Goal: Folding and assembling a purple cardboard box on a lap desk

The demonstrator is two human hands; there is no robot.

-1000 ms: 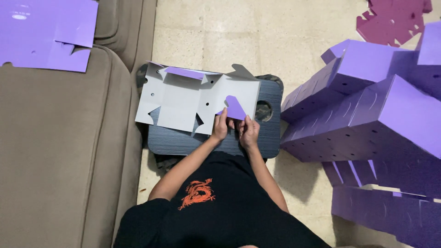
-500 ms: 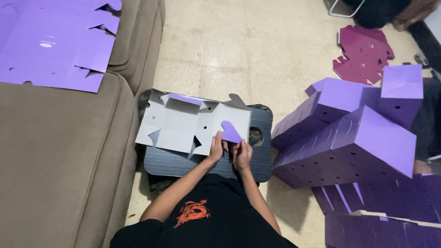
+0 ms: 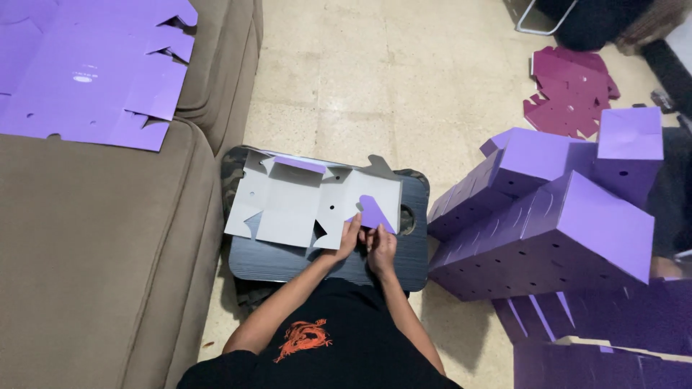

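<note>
While the cardboard sheet (image 3: 303,205) stays flat on the worktop (image 3: 288,259), you keep folding.
Your left hand (image 3: 351,234) and right hand (image 3: 380,245) still pinch its purple flap (image 3: 375,214), now raised higher.

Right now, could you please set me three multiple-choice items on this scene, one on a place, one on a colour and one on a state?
1. Where does the unfolded box blank lie?
A. on the sofa
B. on the dark lap tray
C. on the bare floor

2. What colour are the stacked folded boxes at the right?
A. purple
B. green
C. white

3. What are the hands doing?
A. resting on the sofa
B. hanging empty in the air
C. pinching a purple flap of the blank

Answers:
1 B, the tray's dark surface shows under and below the blank.
2 A, every face of them is purple.
3 C, the left hand and right hand meet at the flap's lower edge.
</note>
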